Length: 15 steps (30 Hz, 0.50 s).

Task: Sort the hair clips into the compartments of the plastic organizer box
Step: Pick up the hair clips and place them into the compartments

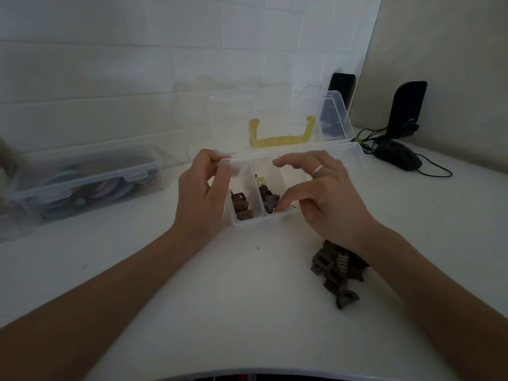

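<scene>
Bench [247,298], white and smooth, carries our clear plastic organizer box [261,220], lid up. Our left hand [202,193] pinches its near-left rim. Beside the box lies a pile of small brown plastic hair clips [336,266]; others sit in two compartments. Our right hand [324,199] nips one clip at the middle compartment. They look light, stiff, slippery; we would pinch the flat sides.
</scene>
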Tool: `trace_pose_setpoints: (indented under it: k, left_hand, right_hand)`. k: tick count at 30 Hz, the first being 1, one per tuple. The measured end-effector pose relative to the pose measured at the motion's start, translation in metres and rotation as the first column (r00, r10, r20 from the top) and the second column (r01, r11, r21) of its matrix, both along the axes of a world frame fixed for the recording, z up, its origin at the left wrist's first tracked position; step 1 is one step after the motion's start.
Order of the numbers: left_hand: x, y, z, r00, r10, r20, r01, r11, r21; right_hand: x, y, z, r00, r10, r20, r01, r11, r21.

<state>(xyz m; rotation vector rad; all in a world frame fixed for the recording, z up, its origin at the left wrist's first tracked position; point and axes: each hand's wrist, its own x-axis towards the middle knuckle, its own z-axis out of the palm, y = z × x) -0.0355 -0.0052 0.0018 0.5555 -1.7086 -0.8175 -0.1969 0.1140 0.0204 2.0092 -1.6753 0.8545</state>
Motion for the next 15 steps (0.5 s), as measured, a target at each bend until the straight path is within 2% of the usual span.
trace_pose_setpoints:
  k: [3,6,9,11,13,15]
  left_hand:
    - [0.0,0.002,0.002,1.0,0.012,0.021,-0.012,1.0,-0.003]
    - [0.001,0.002,0.004,1.0,0.005,0.011,-0.006,0.999,0.051]
    - [0.001,-0.001,0.003,1.0,0.017,-0.004,-0.017,0.992,0.125]
    - [0.001,-0.004,0.003,0.999,0.037,-0.019,-0.033,0.983,0.182]
    - [0.002,-0.006,0.004,0.998,0.058,-0.029,-0.049,0.971,0.234]
    - [0.001,-0.007,0.004,0.997,0.064,-0.051,-0.046,0.954,0.296]
  right_hand:
    - [0.0,0.0,-0.003,1.0,0.013,0.027,-0.013,1.0,0.001]
    - [-0.004,0.006,0.009,0.967,0.021,0.255,-0.008,0.999,-0.052]
    - [-0.012,0.016,0.026,0.897,-0.121,0.426,0.135,0.991,-0.005]
    - [-0.02,0.02,0.033,0.857,-0.311,0.41,0.3,0.949,0.093]
    - [-0.028,0.023,0.037,0.832,-0.482,0.273,0.428,0.872,0.236]
    - [-0.034,0.023,0.036,0.807,-0.554,0.206,0.486,0.819,0.305]
